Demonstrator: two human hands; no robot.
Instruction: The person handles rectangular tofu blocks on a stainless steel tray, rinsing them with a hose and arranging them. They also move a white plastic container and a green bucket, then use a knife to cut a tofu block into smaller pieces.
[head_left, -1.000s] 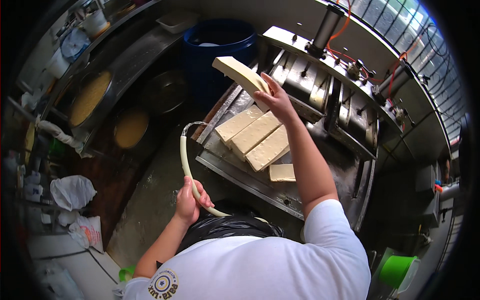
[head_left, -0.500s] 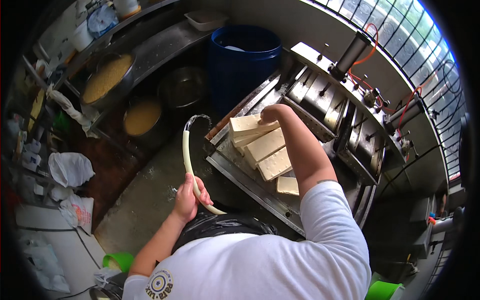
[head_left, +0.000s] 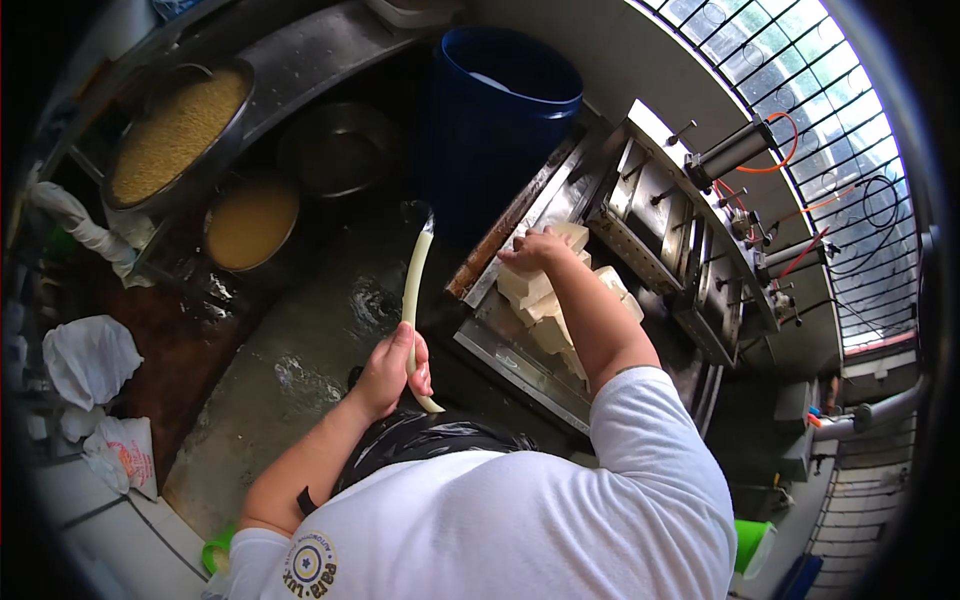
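**Head view: hose in left hand, right hand on tofu stack**

Left hand [head_left: 393, 368]: fingers wrapped fully round a pale cream flexible hose [head_left: 412, 300], gripped near its lower end. The hose runs up and away from the hand, and its far tip sits over the wet grey concrete floor [head_left: 290, 380], just left of the steel tray.

Right hand [head_left: 535, 250]: fingers spread and curled down, resting on the top pale rectangular tofu block [head_left: 530, 285]. Can't tell if it grips the block or only presses on it. The blocks lie stacked on a long stainless steel tray [head_left: 520, 365] in front of a steel press machine [head_left: 670, 220], right of centre. The forearm covers part of the stack, so an exact block count can't be made; at least four show.

Containers, four counted:
- One tall blue plastic barrel [head_left: 505, 110], far centre, just beyond the tray. Contents can't be made out.
- One wide round metal pan [head_left: 175, 130], far left, full of yellowish grain.
- One round pot [head_left: 250, 222], near that pan, holding yellow-brown liquid.
- One empty-looking steel bowl [head_left: 340, 150] between pan and barrel.

White cloth bundles [head_left: 90, 360] lie at the left edge.
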